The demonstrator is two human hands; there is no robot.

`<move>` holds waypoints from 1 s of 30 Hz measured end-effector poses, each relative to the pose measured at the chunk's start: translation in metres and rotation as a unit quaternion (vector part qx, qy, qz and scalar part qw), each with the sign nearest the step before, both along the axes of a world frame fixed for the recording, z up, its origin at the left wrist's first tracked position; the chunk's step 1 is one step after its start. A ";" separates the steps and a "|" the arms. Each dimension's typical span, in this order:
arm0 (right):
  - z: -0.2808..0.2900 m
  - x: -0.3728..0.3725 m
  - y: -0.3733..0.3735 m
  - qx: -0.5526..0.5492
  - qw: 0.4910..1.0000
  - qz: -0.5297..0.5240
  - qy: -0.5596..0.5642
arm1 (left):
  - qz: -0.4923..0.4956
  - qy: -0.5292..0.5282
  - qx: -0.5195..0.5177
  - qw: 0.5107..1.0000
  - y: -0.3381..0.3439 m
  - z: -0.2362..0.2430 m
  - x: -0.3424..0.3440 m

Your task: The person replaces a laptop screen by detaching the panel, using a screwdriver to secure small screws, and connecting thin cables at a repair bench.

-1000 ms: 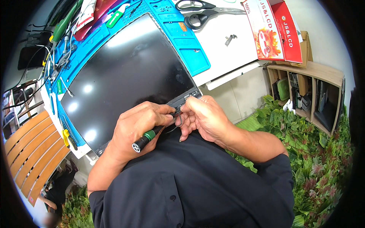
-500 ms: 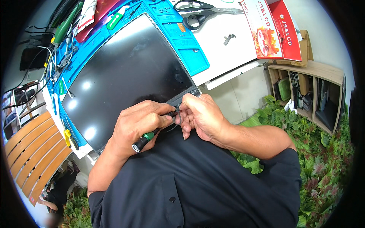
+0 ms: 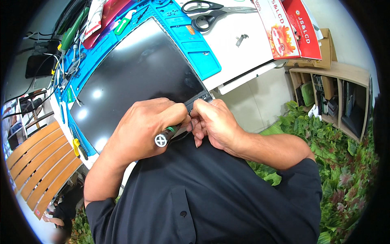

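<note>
A large dark screen panel [image 3: 138, 73] lies tilted on the blue work mat [image 3: 205, 67], its near edge close to my body. My left hand [image 3: 148, 122] is closed around a screwdriver [image 3: 161, 140], black with a green band, its butt end toward me. The screwdriver's tip is hidden by the fingers. At the panel's near right corner, my right hand [image 3: 215, 122] is closed in a pinch by the dark edge strip [image 3: 199, 101]; what sits between its fingers is hidden. Both hands nearly touch there.
Black-handled scissors [image 3: 209, 20] and a small dark part [image 3: 242, 40] lie on the white table. A red and white box [image 3: 280, 32] stands at the right. Cables and tools crowd the left. A wooden shelf [image 3: 333, 73], leafy plants [image 3: 325, 162] and a slatted bench [image 3: 40, 162] surround the table.
My left hand has rolled over and its fingers curled in, turning the screwdriver's butt end right and upward. The left elbow has swung outward. My right hand has barely moved.
</note>
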State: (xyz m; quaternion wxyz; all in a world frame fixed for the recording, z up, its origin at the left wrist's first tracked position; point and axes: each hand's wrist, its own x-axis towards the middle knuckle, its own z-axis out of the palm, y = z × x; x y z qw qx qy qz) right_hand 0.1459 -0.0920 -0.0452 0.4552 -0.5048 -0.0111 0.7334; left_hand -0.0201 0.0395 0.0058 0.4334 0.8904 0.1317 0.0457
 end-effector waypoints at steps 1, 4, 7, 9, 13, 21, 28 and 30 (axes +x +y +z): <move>0.000 0.000 0.000 0.004 1.000 0.000 -0.003 | -0.008 0.019 0.004 1.000 0.002 0.002 0.002; -0.001 -0.001 0.000 0.007 1.000 0.006 -0.008 | -0.017 0.050 0.010 0.999 0.005 0.009 0.009; -0.001 -0.002 0.000 0.003 1.000 0.002 -0.017 | -0.022 0.053 0.008 0.998 0.007 0.011 0.015; 0.000 -0.002 0.001 0.002 1.000 0.004 -0.025 | -0.024 0.052 0.001 0.998 0.008 0.012 0.018; -0.004 -0.003 -0.001 0.008 1.000 0.004 -0.024 | -0.033 0.055 -0.008 0.998 0.011 0.011 0.022; -0.003 -0.007 0.001 -0.004 0.999 -0.038 -0.006 | -0.055 0.078 -0.018 0.995 0.025 0.006 0.028; -0.005 -0.008 0.001 -0.011 0.998 -0.058 0.010 | -0.066 0.059 -0.038 0.995 0.030 0.006 0.035; -0.005 -0.008 0.000 -0.002 0.999 -0.054 0.005 | -0.066 0.049 -0.045 0.996 0.031 0.002 0.036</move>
